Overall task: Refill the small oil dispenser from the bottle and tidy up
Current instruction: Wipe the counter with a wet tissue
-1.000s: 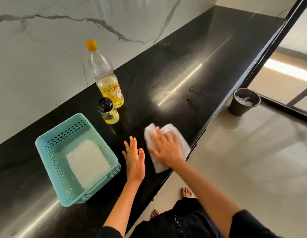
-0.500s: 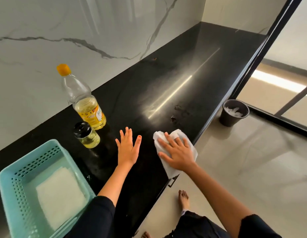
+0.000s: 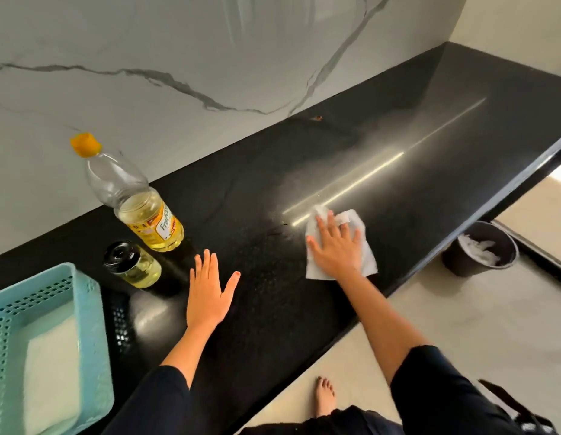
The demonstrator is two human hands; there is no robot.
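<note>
Our right hand [image 3: 337, 251], fingers spread, presses a tissue [image 3: 357, 219] flat on the counter [image 3: 429, 171], well right of the bottle [image 3: 141, 211]. Our left hand [image 3: 210, 293] rests flat nearer it, fingers together. The dispenser [image 3: 131, 265] stands just in front of the bottle.

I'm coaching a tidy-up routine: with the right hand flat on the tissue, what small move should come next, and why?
Probably slide the tissue leftward under the flat right hand, over the small mark on the counter beside its far corner. The bottle and dispenser stand capped, so wiping seems all that is left; the floor bin comes after.
</note>
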